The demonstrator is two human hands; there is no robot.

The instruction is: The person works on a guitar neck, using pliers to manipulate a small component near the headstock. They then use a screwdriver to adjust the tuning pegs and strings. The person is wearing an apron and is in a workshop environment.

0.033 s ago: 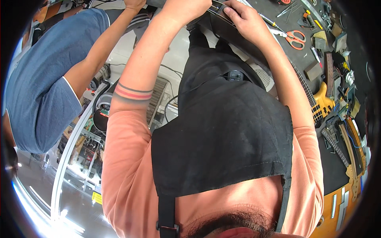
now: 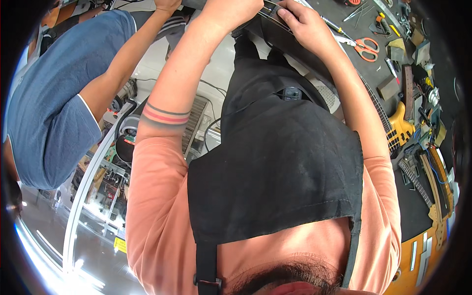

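Note:
At the top edge my left hand (image 2: 235, 10) looks curled closed, its fingers mostly cut off by the frame, so what it holds is hidden. To its right, my right hand (image 2: 302, 20) has its thumb and bent fingers on the edge of a dark, long piece with thin string-like lines (image 2: 269, 18). Only part of this piece shows between the two hands; I cannot tell its kind. Along the bench past my right forearm lies a yellow electric bass body (image 2: 402, 123) with its fretted neck (image 2: 372, 93).
Orange-handled scissors (image 2: 366, 49) lie on the dark bench (image 2: 351, 29) right of my hand, near a screwdriver (image 2: 330, 22) and small blocks (image 2: 388, 87). A loose guitar neck (image 2: 415, 181) lies nearer. At left a co-worker in a blue shirt (image 2: 64, 93) stands close to my left arm.

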